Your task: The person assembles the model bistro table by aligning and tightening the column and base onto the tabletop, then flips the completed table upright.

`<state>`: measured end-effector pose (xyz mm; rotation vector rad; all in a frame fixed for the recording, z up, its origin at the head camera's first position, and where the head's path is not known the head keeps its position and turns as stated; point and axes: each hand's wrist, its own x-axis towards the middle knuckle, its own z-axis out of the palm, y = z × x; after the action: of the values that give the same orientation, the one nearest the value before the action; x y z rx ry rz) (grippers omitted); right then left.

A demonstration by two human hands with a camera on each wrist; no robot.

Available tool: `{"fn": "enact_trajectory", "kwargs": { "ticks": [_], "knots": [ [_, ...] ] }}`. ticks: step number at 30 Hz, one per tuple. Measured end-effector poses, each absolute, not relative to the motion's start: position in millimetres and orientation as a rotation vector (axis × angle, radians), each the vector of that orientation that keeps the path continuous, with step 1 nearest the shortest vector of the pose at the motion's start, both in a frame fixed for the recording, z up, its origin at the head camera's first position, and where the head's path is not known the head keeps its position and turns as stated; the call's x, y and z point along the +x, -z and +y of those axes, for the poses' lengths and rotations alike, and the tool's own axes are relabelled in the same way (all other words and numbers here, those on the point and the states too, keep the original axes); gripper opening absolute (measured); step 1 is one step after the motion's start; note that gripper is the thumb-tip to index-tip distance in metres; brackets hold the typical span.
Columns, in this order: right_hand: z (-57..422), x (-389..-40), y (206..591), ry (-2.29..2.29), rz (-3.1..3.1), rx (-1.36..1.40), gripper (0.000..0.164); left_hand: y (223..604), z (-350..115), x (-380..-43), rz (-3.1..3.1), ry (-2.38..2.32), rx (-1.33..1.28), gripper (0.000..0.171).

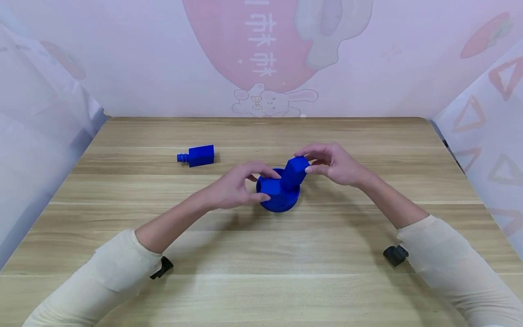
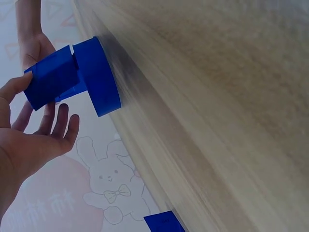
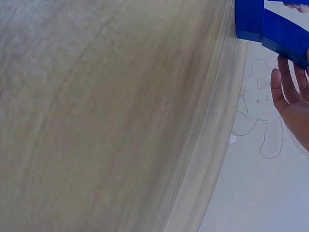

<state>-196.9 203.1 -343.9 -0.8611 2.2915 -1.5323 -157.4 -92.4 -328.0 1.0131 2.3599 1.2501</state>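
A round blue dish [image 1: 279,207] with a raised rim sits on the table in the head view. Two blue angular blocks stand up from it. My left hand [image 1: 234,185] grips the left block [image 1: 270,186] between thumb and fingers; in the left wrist view this block [image 2: 52,76] rises from the dish [image 2: 100,77]. With thumb and fingertips, my right hand [image 1: 338,165] pinches the top of the right block [image 1: 296,170], which leans to the right. The right wrist view has that block [image 3: 286,36] tilted against the dish [image 3: 248,19]. The blocks' lower ends are hidden.
Another blue block [image 1: 202,156] with a narrow ringed end lies on its side at the back left of the wooden table [image 1: 261,272]. Behind the table hangs a printed cloth [image 1: 155,59]. Small black devices [image 1: 395,255] sit at both sleeves.
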Motion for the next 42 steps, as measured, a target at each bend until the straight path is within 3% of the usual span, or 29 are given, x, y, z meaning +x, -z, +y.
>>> {"fn": "enact_trajectory", "kwargs": {
  "ticks": [7,14,24,36,42],
  "knots": [
    [204,-196,343,1.544,2.280,-0.876,0.037,327,-91,-158,2.354,-1.164,1.050,0.045],
    [204,-196,344,1.545,2.289,-0.890,0.037,328,-86,-158,2.433,-1.223,0.856,0.059],
    [203,-195,343,1.525,2.308,-0.877,0.037,327,-81,-156,2.519,-1.263,0.670,0.054],
    [203,-196,343,1.538,2.292,-0.890,0.037,328,-80,-160,2.361,-1.211,1.007,0.047],
    [203,-196,344,1.539,2.285,-0.877,0.037,329,-75,-158,2.356,-1.176,1.010,0.050]
  ]
}}
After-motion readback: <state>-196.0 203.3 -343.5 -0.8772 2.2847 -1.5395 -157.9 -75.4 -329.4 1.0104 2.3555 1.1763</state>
